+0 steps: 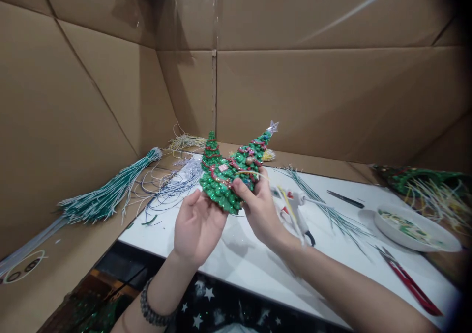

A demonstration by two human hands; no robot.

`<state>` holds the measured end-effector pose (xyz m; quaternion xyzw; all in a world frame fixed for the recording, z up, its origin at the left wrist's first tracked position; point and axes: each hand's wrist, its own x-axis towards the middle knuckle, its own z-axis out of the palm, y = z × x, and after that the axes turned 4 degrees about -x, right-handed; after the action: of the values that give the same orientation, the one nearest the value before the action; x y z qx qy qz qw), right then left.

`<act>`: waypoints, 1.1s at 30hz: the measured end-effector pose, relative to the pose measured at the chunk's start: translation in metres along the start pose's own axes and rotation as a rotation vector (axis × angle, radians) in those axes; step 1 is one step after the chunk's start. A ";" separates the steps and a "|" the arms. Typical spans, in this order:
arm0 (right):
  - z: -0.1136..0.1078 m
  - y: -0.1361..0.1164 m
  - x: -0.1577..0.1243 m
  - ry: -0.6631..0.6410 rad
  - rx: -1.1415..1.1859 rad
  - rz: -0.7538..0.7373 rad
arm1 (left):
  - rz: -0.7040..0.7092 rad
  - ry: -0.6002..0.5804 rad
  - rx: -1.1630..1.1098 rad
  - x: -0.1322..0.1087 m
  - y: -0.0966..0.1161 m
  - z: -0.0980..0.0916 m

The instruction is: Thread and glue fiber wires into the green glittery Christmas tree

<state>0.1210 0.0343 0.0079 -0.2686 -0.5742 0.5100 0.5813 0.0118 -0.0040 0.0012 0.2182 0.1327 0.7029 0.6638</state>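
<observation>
A glittery green Christmas tree ornament [251,152] with red garland, small baubles and a clear star tip leans to the upper right in my hands. My right hand [263,210] is closed around its side, thumb in front. A thin pale-yellow strand crosses by that thumb. My left hand [201,227] is palm up at the tree's lower left, its fingers hidden beneath the base. A second green tree [211,149] with red garland shows just behind; where it stands is hidden. Beyond my right wrist lies a white glue gun [297,212], partly covered by yellow and white strands.
On the white tabletop [228,254] are green-white wires [320,200], a dark-handled knife [345,199], red-handled scissors [409,279] and a white bowl [435,242] of clippings. Teal-white wire bundles [110,190] and loose blue-white wires [173,185] lie left. Cardboard walls [324,92] surround the back and sides.
</observation>
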 end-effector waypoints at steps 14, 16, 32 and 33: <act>0.002 -0.002 -0.006 -0.034 0.114 0.052 | 0.229 0.192 0.283 0.006 -0.016 -0.017; 0.002 -0.005 -0.005 -0.020 0.119 0.049 | 0.277 0.200 0.338 0.005 -0.016 -0.017; -0.021 -0.043 0.015 0.131 -0.013 -0.185 | 0.507 0.089 0.933 0.019 0.048 -0.031; -0.021 -0.042 0.015 0.113 0.027 -0.175 | 0.552 0.051 0.952 0.015 0.048 -0.028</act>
<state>0.1498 0.0390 0.0472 -0.2378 -0.5549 0.4492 0.6586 -0.0434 0.0100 0.0019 0.5039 0.3899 0.7183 0.2795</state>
